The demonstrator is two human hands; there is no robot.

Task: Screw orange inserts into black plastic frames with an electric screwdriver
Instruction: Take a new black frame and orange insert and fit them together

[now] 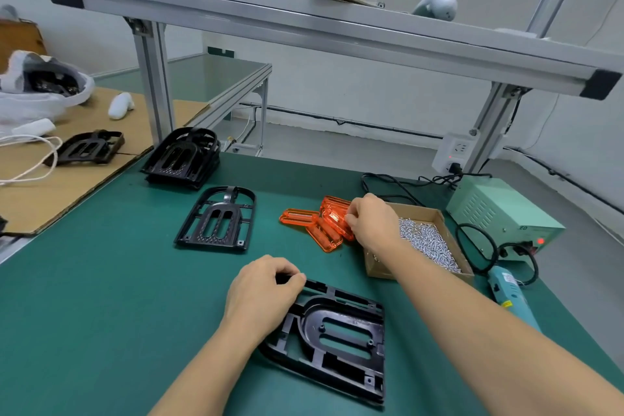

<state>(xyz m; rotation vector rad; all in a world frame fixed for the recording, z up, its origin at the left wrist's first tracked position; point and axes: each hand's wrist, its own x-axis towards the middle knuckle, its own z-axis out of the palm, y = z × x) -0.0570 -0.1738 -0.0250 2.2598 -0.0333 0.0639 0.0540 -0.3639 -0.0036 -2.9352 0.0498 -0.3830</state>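
Left hand (261,292) grips the far-left corner of one black frame (337,338), fingers curled over its edge. Frame lies flat on the green counter (101,314), underside up, long axis running from that hand toward the near right, rounded end near the left forearm.

Right hand (371,219) reaches forward and pinches one orange insert (334,216) at the top of a small pile just left of it. About four orange inserts in the pile; exact count hard to tell, they overlap. One insert (297,215) lies flat with its long axis left-right, the lower ones (322,236) angle toward the near right.

Beyond the left hand: one single black frame (216,216) flat, arched end pointing away. Farther still, a stack of black frames (182,159); number in the stack unclear. One more black frame (89,147) on the cardboard sheet (50,199), far left.

Under the right forearm: one cardboard box (422,213) of silver screws (429,243). Right of it, one teal electric screwdriver (510,290) lying down, and one pale green power supply (499,213), red light on.
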